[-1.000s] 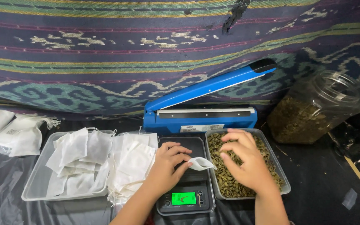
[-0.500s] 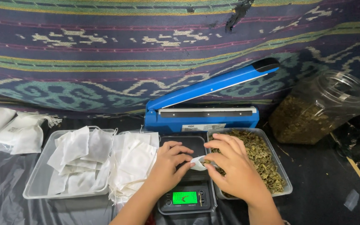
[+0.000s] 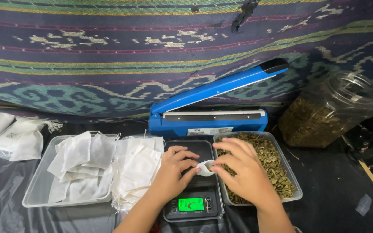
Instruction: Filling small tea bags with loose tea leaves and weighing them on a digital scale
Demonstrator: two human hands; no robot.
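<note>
Right hand [image 3: 244, 174] moved off herb tray [image 3: 292, 172] to left hand [image 3: 173, 172]; both pinch one sachet [image 3: 205, 167] over scale [image 3: 193, 203], I judge filling barely begun.

Both forearms rise from the lower edge of the view and lean in toward each other, so the hands meet near the middle. The left hand [image 3: 173, 172] lies palm down, its fingers curled and stretched to the right, the thumb tucked under them in a pinch. The right hand [image 3: 242, 172] shows its back to the camera, wrist bent slightly inward, fingers bunched and pointing left into the same pinch. The fingertips of the two hands sit just beside one another, nearly touching.
</note>
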